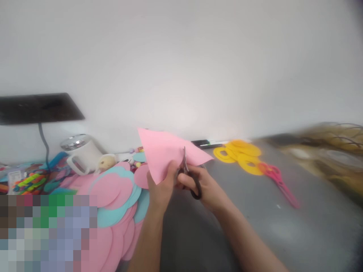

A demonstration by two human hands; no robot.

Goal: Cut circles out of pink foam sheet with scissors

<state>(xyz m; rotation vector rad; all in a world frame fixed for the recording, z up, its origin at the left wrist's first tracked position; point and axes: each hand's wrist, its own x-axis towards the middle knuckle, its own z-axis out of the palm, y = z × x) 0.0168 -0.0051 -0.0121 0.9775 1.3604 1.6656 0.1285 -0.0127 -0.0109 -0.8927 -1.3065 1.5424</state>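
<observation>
My left hand grips a pink sheet of paper by its near edge, with the thumb on top. The sheet is held above the table and bends at its corners. In my right hand is a pair of scissors with dark handles, my fingers through the loops. Their blades point away from me and lie at the sheet, close to my left thumb. Whether the blades are apart is hard to make out. Part of my left fingers is hidden under the paper.
Pink and blue paper circles lie heaped on the left. Behind them stand a white mug and a dark screen. On the right of the grey table are yellow paper rings and pink scissors.
</observation>
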